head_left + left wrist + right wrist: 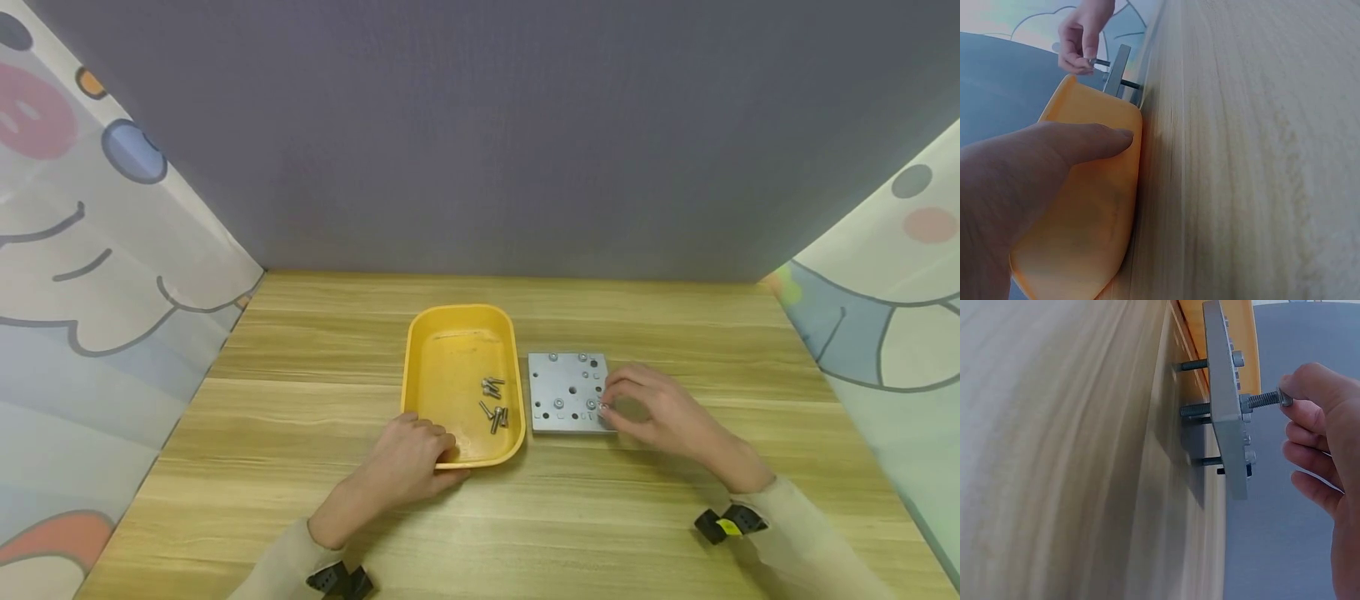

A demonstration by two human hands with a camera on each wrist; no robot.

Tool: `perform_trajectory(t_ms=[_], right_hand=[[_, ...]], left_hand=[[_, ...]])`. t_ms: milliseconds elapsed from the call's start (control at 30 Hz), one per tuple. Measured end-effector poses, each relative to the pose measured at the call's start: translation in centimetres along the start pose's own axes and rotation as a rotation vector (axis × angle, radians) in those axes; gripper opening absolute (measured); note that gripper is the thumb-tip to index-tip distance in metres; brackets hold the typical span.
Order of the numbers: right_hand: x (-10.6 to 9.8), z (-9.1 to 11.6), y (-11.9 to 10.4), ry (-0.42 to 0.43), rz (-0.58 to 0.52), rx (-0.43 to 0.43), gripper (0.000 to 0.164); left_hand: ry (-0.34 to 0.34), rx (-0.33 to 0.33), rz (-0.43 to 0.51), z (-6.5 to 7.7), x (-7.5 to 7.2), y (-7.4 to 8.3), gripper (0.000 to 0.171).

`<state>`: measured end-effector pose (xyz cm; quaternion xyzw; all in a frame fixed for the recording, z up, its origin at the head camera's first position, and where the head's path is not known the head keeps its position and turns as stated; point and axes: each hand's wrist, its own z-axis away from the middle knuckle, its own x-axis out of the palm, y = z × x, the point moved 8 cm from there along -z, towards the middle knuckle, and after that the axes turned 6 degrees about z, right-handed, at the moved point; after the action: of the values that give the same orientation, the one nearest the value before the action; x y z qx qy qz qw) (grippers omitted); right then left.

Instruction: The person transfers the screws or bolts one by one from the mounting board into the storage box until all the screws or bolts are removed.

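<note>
My left hand grips the near-left rim of a yellow plastic tray, its fingers over the edge and the thumb against the outer wall. Between thumb and fingertips, my right hand pinches the head of a threaded bolt. The bolt's free end points at the top of a grey metal plate, near its right edge; whether it has entered a hole cannot be made out. Several bolts sit in the plate, and their threaded ends stick out underneath, holding it above the table.
Several loose bolts lie in the right half of the tray. The plate stands just right of the tray on a wood-grain table. A grey panel rises behind the table, with cartoon-printed sheets along both sides.
</note>
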<state>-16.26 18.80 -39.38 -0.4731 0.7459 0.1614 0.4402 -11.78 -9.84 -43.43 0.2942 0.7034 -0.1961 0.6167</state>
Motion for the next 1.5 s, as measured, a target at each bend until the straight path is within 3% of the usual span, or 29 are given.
perform_trajectory(t_ms=[467,767,967,1500], right_hand=[[0.7,-1.7,-0.2,-0.060,0.059,-0.032,0.014],[1.2,-3.3,-0.5,-0.045,0.057,-0.072,0.015],[1.9,-4.3,-0.6,-0.090,0.057,-0.054,0.015],[3.1,-7.2,-2.0,-0.186,0.041,-0.104,0.020]], left_hand=[[0.015,0.008,-0.002,0.1,0.0,0.1,0.046],[0.006,0.013,0.005,0.1,0.2,0.1,0.045],[0.003,0.016,0.008,0.1,0.2,0.1,0.044],[0.010,0.007,0.002,0.1,0.1,0.0,0.045]])
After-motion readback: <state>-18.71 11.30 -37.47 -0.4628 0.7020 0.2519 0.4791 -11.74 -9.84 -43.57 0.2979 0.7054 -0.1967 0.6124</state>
